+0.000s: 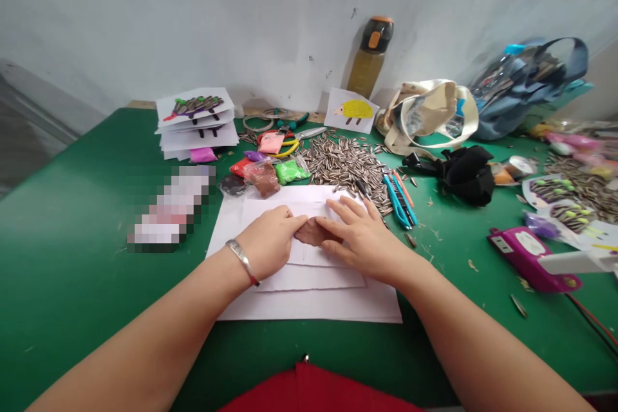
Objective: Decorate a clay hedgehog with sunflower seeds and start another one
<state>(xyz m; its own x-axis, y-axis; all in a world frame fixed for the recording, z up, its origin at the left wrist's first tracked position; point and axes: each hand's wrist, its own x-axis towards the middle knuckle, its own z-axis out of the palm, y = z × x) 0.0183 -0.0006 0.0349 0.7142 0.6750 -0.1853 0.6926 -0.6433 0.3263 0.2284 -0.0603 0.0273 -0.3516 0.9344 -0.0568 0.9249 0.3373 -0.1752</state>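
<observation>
A flattened piece of brown modelling clay (309, 232) lies on stacked sheets of white paper (309, 304) right before me. My left hand (270, 241), with a silver bangle at the wrist, has its fingers curled and pinches the clay's left edge. From the other side my right hand (362, 235) rests over the clay with fingers spread and fingertips touching it. Part of the clay is hidden under these fingers. Just beyond the paper are bags of clay, among them a brown one (263, 178) and a green one (292, 170).
Loose sunflower seeds (345, 161) are heaped behind the paper. A blue utility knife (400, 201) lies right of them. Stacked hedgehog cards (196, 119) stand at back left, a bottle (371, 58) by the wall. Farther right are a black cloth item (466, 177) and a magenta device (531, 261).
</observation>
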